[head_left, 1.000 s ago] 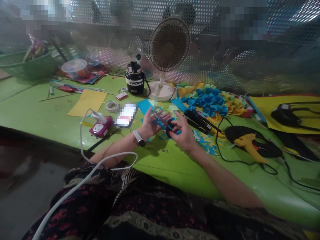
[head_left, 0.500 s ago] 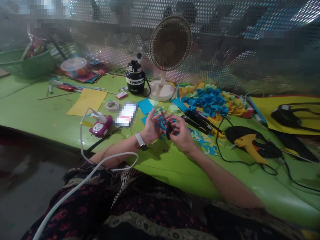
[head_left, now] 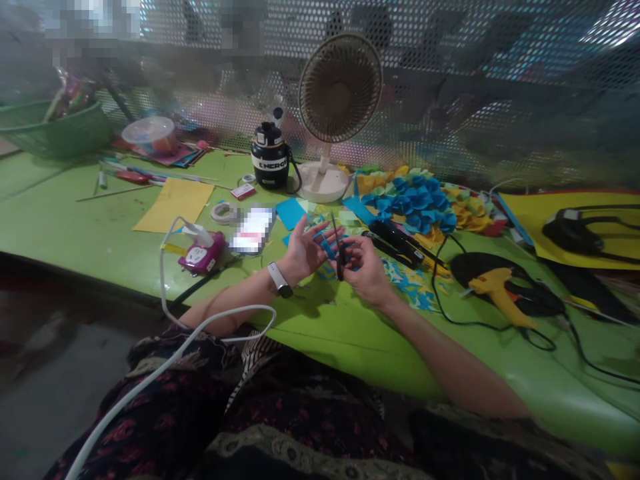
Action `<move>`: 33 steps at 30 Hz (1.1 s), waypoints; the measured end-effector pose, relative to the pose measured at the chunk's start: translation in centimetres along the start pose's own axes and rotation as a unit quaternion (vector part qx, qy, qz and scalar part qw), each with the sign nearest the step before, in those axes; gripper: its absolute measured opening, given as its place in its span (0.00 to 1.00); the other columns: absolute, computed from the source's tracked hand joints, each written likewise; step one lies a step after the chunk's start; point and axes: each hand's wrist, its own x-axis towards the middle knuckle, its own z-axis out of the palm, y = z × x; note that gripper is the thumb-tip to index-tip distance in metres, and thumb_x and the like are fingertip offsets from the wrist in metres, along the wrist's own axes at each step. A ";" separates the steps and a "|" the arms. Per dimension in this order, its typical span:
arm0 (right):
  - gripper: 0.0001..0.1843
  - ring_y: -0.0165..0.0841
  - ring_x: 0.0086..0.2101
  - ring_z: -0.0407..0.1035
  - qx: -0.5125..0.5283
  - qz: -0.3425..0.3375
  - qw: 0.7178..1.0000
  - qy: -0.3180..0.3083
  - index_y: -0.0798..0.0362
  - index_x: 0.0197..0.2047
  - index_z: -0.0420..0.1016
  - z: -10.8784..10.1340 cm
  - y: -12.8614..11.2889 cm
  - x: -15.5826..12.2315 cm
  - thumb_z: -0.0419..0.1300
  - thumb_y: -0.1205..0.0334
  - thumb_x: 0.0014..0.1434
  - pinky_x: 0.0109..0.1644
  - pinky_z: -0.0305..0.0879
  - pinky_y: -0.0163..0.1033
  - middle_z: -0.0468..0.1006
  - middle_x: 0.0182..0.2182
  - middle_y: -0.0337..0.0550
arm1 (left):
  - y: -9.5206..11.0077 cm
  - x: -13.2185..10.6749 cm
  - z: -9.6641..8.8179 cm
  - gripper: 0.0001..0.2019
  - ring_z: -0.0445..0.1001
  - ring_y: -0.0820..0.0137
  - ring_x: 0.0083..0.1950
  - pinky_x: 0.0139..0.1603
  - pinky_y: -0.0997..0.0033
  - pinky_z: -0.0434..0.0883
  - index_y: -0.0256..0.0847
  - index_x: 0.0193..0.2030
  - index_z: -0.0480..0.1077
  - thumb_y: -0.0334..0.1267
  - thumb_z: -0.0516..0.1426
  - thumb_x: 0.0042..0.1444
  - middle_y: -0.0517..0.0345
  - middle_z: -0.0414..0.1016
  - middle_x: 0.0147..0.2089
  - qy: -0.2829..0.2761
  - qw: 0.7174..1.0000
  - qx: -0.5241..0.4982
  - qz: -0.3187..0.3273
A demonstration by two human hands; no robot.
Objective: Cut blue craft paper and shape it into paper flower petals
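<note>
Head view: your right hand (head_left: pixel 369 272) is closed around scissors (head_left: pixel 341 257), blades toward the back edge of the bench (head_left: pixel 107 230). Your left hand (head_left: pixel 301 258), palm up with fingers part-spread, is at some blue paper (head_left: pixel 327 249); whether it grips it, I cannot tell. Paper scraps (head_left: pixel 413 283) lie beside your hands; a fan (head_left: pixel 340 90) stands by the back edge.

Free room runs along the near strip of the surface (head_left: pixel 340 333), right of the white cable (head_left: pixel 250 306), but the fan (head_left: pixel 340 90) and black bottle (head_left: pixel 270 162) block the back, the glue gun (head_left: pixel 503 295) the right.
</note>
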 end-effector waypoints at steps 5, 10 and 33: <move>0.35 0.29 0.25 0.67 0.032 0.027 0.999 0.007 0.46 0.48 0.60 -0.3 -0.1 0.3 0.72 0.46 0.42 0.30 0.68 0.38 0.75 0.34 0.36 | 1.4 1.5 -0.9 0.27 0.81 0.60 0.46 0.49 0.61 0.75 0.35 0.56 0.69 0.58 0.50 0.66 0.43 0.81 0.44 0.025 0.996 0.087 0.023; 0.37 0.28 0.23 0.65 0.051 0.044 0.998 0.021 0.46 0.48 0.60 -0.8 0.4 0.7 0.74 0.45 0.40 0.27 0.69 0.38 0.72 0.32 0.33 | 2.8 3.0 -2.0 0.21 0.80 0.62 0.42 0.50 0.64 0.73 0.36 0.44 0.75 0.55 0.60 0.59 0.48 0.81 0.36 0.040 0.966 0.245 0.069; 0.38 0.27 0.23 0.63 0.056 0.043 0.997 0.011 0.47 0.47 0.59 -1.7 -0.1 0.9 0.73 0.42 0.41 0.26 0.63 0.36 0.72 0.30 0.34 | 2.6 0.1 -0.7 0.08 0.71 0.74 0.29 0.31 0.74 0.65 0.37 0.28 0.76 0.39 0.68 0.49 0.56 0.76 0.28 -0.122 0.884 0.445 0.076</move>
